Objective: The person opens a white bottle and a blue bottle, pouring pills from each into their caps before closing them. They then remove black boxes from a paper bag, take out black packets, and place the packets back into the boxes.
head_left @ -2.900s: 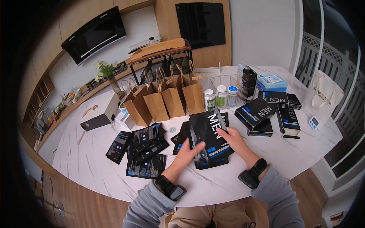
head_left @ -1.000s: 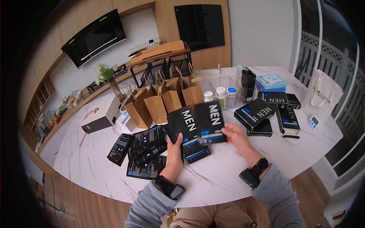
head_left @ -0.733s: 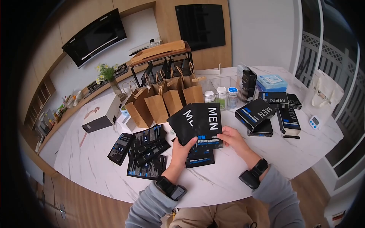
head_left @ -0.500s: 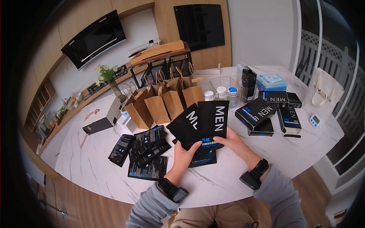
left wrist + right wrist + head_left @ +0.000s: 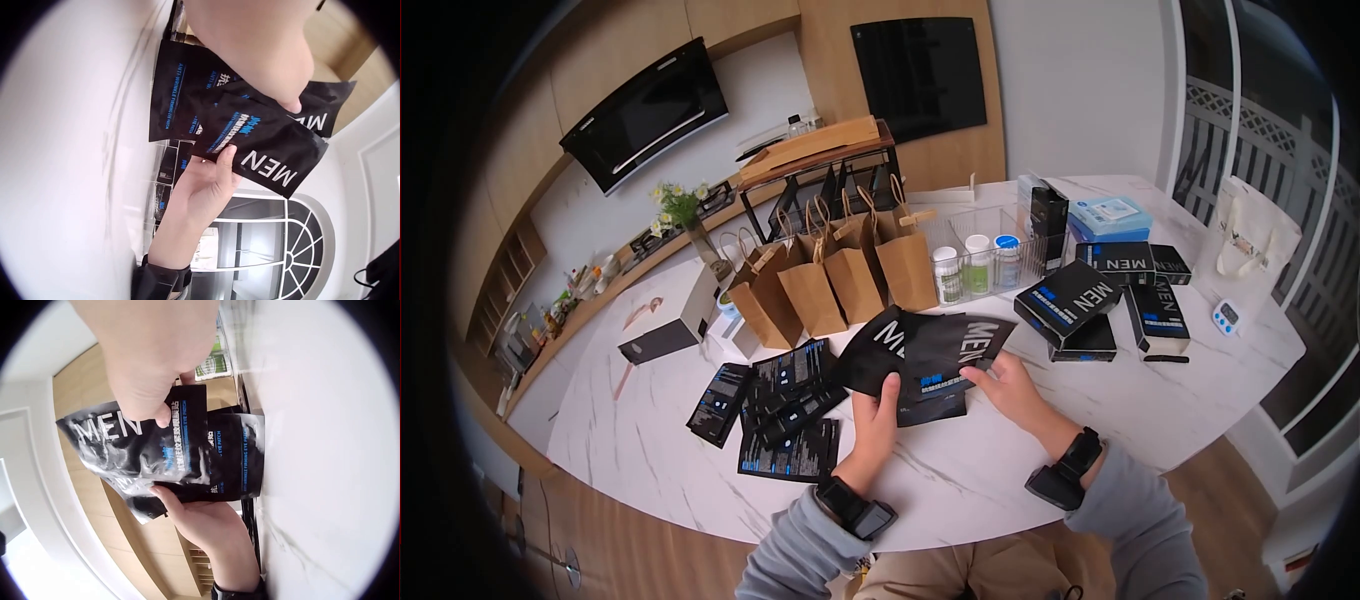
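Observation:
Black flat sachets printed MEN are fanned between the two hands in the head view. The left hand (image 5: 874, 424) pinches the left sachet (image 5: 870, 352), thumb on its front. The right hand (image 5: 1014, 392) pinches the lower right side of the other sachet (image 5: 956, 350), which overlaps the first. Below them another black sachet (image 5: 933, 410) shows in part. In the left wrist view the right hand (image 5: 206, 190) has its thumb on the front sachet (image 5: 262, 144). In the right wrist view the left hand (image 5: 212, 531) grips the sachets' edge; fingers behind are hidden.
Loose black sachets (image 5: 792, 385) lie at the left. Behind stand brown paper bags (image 5: 812, 290), a clear organizer (image 5: 990, 225) and white-capped bottles (image 5: 946, 275). Black MEN boxes (image 5: 1068, 298), a small timer (image 5: 1225, 316) and a white bag (image 5: 1250, 235) are on the right; a white box (image 5: 668, 310) is on the left.
Both hands have come down slightly with the sachets, whose top edges now tilt and bend away. Earlier, the right hand held a sachet apart and brought it over the left hand's sachets.

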Tool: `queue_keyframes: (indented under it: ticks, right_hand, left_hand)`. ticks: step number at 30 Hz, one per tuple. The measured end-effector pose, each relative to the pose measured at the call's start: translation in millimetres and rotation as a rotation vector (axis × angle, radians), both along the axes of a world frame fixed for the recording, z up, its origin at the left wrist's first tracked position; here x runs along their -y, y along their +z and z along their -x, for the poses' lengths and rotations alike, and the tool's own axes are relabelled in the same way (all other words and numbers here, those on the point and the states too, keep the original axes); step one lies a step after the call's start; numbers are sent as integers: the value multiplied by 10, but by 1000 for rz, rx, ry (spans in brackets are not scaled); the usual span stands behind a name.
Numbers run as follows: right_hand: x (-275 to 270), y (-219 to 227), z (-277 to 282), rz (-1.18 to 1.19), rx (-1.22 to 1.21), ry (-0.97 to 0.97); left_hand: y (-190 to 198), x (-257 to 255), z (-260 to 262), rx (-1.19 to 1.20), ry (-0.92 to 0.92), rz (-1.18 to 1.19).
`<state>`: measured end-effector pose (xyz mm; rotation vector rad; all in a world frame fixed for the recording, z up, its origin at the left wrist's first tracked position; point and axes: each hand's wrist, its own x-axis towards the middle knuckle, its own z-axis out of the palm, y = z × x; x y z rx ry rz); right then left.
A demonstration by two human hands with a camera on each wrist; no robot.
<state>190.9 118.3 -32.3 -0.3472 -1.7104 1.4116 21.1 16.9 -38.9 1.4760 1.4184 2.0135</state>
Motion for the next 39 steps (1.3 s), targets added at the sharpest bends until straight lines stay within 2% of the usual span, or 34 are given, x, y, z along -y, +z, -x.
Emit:
queue_keyframes:
  ticks: [1,3,7,9,11,13,14,17,19,22,23,24,25,27,30,32,35,37,39]
  right_hand:
    - [-16,-20,-3,51,33,20]
    - [-32,-51,29,1,10,-11]
    - [-19,-21,47,-22,-51,-17]
    - [12,6,71,-24,-67,-14]
    - [33,43,50,-25,-83,-11]
    - [35,98,-9,-205,87,-163]
    - [39,112,-16,-204,88,-161]
    - [65,168,-28,-129,56,-86]
    - [108,225,-28,-42,-69,12]
    - [89,218,8,-34,-73,94]
    - [59,152,22,-34,-73,94]
    - [9,33,42,3,12,104]
    - [-26,-44,57,41,98,115]
    - [-88,-141,64,76,112,165]
    - [-123,-199,67,145,161,254]
    - [-120,-215,92,285,43,275]
    - [-83,-135,71,409,20,259]
    - [-76,-138,60,430,28,276]
    - [-20,-48,46,612,-43,310]
  left_hand:
    - [30,6,-11,-1,-1,0]
    - [120,30,-45,146,-37,153]
    - [114,25,-61,183,-56,138]
    - [50,6,-43,-87,-65,9]
    - [113,28,-76,-113,-127,31]
    - [130,17,-121,-126,-220,148]
    - [91,-24,-81,-254,-197,116]
    - [215,-17,-146,-319,-116,68]
    - [187,-22,-129,-268,-157,98]
    - [160,-35,-109,-252,-143,152]
    - [39,-95,-61,-208,-221,186]
    - [-53,-133,-27,-163,-299,219]
    - [-76,-134,-18,-163,-300,218]
    - [-96,-129,0,-358,-423,325]
    - [-40,-103,-44,-369,-346,329]
    - [-12,-95,-60,-374,-302,350]
    - [42,-52,-96,-413,-269,298]
    - [40,-9,-109,-307,-343,377]
    - [62,20,-105,-255,-374,338]
